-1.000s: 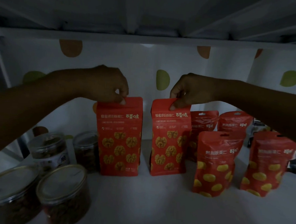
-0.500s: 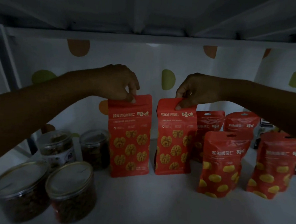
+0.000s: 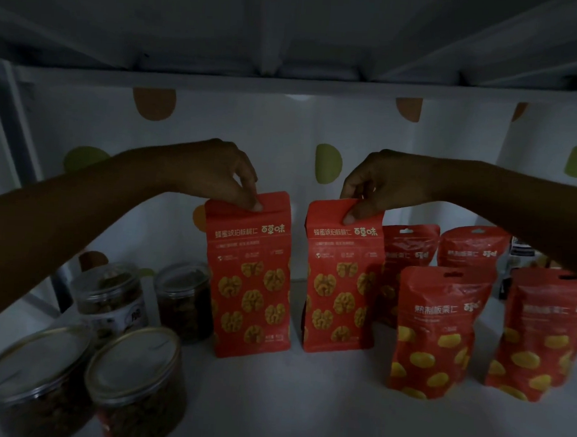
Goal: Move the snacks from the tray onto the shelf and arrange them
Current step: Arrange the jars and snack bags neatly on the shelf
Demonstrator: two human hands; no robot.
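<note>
A white sheet (image 3: 252, 121), perhaps cloth, hangs at the back, dotted with orange spots (image 3: 154, 103) and green spots (image 3: 328, 164).

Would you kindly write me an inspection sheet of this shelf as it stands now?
Surface: white shelf, dimly lit.
Job's things: left walnut bag and right walnut bag upright side by side, a gap between; red pouches standing to their right; lidded jars to their left.
Clutter: dark packets at the far right, too dim to identify.
Hands: left hand pinches the left walnut bag's top edge; right hand pinches the right walnut bag's top edge.
Cables: nothing seen.
Surroundings: dotted white backdrop behind; upper shelf board overhead.
</note>
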